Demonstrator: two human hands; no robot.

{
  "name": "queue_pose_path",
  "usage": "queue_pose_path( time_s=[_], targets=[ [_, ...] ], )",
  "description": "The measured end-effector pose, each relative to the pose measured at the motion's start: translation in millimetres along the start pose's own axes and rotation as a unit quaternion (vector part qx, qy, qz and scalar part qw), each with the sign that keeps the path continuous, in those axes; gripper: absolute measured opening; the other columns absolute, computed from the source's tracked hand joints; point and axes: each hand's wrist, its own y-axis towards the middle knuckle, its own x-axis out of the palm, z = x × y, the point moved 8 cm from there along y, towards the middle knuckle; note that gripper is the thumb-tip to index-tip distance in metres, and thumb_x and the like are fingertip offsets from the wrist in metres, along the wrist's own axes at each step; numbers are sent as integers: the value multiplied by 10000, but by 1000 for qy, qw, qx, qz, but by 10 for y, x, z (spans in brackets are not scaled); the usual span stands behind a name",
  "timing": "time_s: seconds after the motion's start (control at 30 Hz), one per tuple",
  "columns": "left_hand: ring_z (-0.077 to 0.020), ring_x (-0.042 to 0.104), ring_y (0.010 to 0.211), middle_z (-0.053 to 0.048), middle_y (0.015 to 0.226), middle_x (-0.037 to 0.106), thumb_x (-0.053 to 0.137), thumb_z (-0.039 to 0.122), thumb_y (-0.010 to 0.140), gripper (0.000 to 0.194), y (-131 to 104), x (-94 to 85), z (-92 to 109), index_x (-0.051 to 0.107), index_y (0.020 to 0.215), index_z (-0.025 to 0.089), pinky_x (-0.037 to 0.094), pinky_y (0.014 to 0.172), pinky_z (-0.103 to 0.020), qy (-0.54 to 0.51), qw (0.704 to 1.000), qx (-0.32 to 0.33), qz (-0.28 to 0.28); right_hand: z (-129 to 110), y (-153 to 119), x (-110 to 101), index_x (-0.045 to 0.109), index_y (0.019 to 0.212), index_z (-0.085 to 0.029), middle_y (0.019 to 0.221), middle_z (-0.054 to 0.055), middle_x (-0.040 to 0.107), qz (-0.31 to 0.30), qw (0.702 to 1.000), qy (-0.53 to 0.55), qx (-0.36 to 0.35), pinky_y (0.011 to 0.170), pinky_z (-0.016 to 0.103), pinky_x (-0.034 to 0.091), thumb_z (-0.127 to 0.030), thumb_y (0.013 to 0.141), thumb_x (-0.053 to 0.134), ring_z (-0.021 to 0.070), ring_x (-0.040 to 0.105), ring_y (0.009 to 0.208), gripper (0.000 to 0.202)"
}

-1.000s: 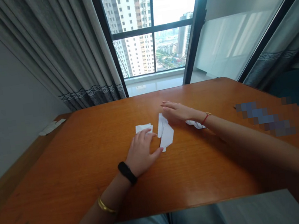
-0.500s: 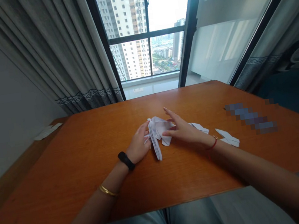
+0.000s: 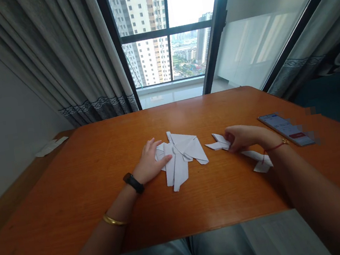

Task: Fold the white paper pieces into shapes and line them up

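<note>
Several folded white paper pieces [image 3: 178,154] lie joined or overlapped in a pinwheel-like shape on the table; I cannot tell which. At its left edge rests my left hand [image 3: 152,160], fingers spread, the thumb touching the paper. To the right, my right hand [image 3: 238,136] pinches a smaller white folded paper piece [image 3: 218,142] with pointed ends, close to the tabletop. Its fingertips are partly hidden behind the hand. Under my right wrist lies another folded paper piece [image 3: 261,160], partly covered by the forearm.
The orange-brown wooden table [image 3: 103,154] spans the view. A phone [image 3: 285,129], partly blurred out, lies at the right. White paper strips [image 3: 52,146] lie on a ledge at the far left. A window [image 3: 168,29] and grey curtains [image 3: 82,51] stand beyond.
The gathered paper pieces now lie flat and spread out. My right hand has moved right, off them, and closed on the smaller folded piece. My left hand has shifted slightly left.
</note>
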Motion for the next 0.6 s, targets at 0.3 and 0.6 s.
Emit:
queue_pose_path(
  time_s=[0.3,0.6],
  targets=[
    [-274,518,1191,-124,1298,550,707,338,724,836,-137,222,395,286,1436,211,190,1117,-580,-15,993,108,-39,-574,151,55,620,1011,-155,1079,143,615,167,982,-29,-77,808,341,458,-529,592,766,282,576,974,581],
    [-178,582,1008,-78,1133,570,552,335,866,440,-183,-381,264,448,1277,218,492,898,-322,-169,950,86,246,-1248,56,461,576,990,-195,951,38,648,177,942,164,-234,709,277,481,-228,789,586,151,595,780,204]
  ],
)
